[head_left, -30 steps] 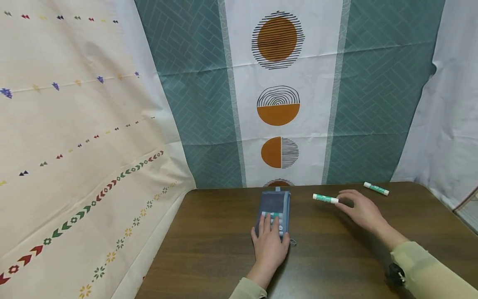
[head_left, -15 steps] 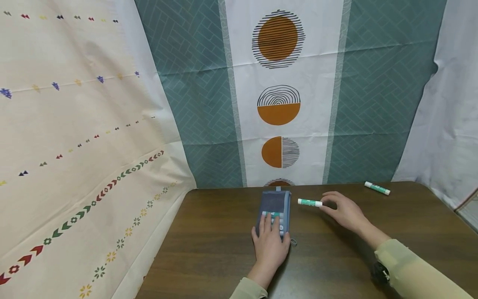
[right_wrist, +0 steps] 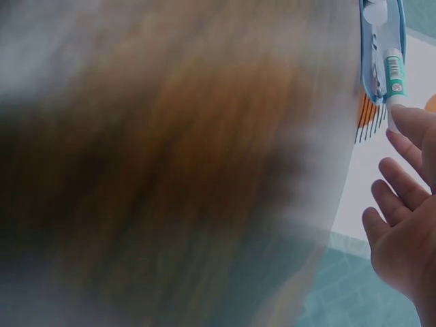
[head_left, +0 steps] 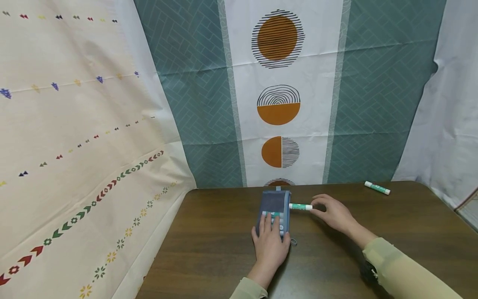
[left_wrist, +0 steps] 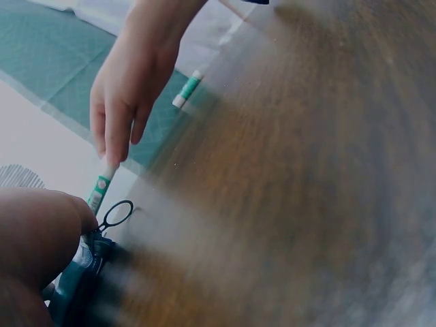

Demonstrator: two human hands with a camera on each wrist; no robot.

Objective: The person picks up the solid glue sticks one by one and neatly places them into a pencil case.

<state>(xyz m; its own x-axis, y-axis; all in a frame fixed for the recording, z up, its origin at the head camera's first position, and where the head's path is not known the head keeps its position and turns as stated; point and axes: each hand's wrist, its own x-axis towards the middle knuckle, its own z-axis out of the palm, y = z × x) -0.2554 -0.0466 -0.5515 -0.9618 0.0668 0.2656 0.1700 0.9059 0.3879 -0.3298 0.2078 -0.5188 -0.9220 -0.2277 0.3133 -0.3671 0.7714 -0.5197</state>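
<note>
A blue zip pouch point(head_left: 272, 201) with a dark see-through window lies on the table in the head view. My left hand point(head_left: 269, 247) rests on its near half, fingers spread over green-and-white sticks inside. Between thumb and fingertips, my right hand point(head_left: 333, 214) pinches one end of a green-and-white glue stick point(head_left: 300, 207). The stick's far end is at the pouch's right edge; in the right wrist view, the glue stick point(right_wrist: 394, 73) overlaps the pouch's side opening point(right_wrist: 379, 51). Whether its tip is inside cannot be told.
Another glue stick point(head_left: 377, 188) lies near the back right edge of the brown table point(head_left: 216, 232). A small ring point(head_left: 293, 241) hangs from the pouch's near right corner. Patterned cloths point(head_left: 198, 124) hang behind and on the left.
My right hand has carried the glue stick leftwards and slightly nearer, up to the pouch's right edge. My left hand and the pouch have stayed in place.
</note>
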